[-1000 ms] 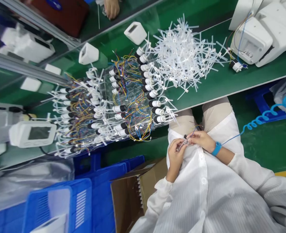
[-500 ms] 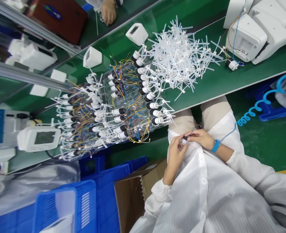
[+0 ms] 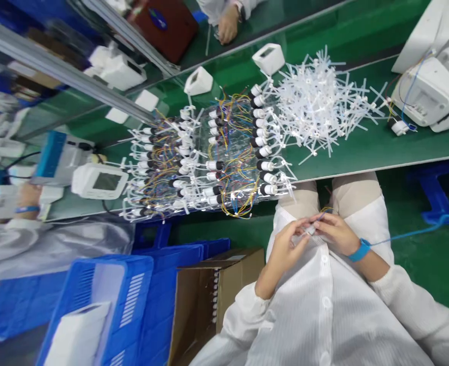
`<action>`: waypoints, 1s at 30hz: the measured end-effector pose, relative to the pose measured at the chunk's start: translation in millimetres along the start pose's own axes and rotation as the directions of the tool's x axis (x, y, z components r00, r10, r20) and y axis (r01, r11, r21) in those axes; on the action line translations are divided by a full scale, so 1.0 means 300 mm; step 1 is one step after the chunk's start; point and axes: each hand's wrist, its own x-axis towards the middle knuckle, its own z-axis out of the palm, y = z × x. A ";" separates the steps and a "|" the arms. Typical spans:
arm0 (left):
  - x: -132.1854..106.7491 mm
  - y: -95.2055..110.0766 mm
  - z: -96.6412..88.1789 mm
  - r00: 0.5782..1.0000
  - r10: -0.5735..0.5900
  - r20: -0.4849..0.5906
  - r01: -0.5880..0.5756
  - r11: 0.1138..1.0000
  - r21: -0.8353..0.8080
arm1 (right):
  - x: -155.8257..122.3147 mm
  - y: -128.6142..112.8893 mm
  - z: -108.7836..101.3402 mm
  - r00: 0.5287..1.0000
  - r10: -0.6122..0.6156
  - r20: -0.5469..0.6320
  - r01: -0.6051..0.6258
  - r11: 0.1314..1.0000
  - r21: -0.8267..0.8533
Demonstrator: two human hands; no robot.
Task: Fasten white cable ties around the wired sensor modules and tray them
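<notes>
Over my lap, both hands hold a small white cylindrical motor (image 3: 310, 230) with thin coloured wires. My left hand (image 3: 285, 248) has its fingers closed round the white end. Beside it, my right hand (image 3: 337, 234) pinches the other end, where the wires come out; fingers partly hide the motor. A blue strap with a coiled cord (image 3: 403, 237) circles my right wrist. On the bench in front lie rows of similar black-and-white motors (image 3: 268, 178) with wires and white tubes, on clear plastic.
A heap of thin white tubes (image 3: 319, 104) lies on the green bench (image 3: 346, 152). White device housings (image 3: 426, 91) and a lone motor (image 3: 398, 126) are at right. A white monitor (image 3: 100, 181) stands left. Below are a blue crate (image 3: 132, 295) and a cardboard box (image 3: 197, 305). Co-workers' hands show opposite and left.
My view has turned, so the bench and its things appear farther right. Both hands still hold the motor over my lap; its black end shows less now.
</notes>
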 end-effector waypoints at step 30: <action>0.101 0.316 -0.167 0.717 0.089 0.692 -0.682 0.294 0.669 | -0.201 -0.026 0.232 0.926 0.379 0.003 -0.330 0.802 0.499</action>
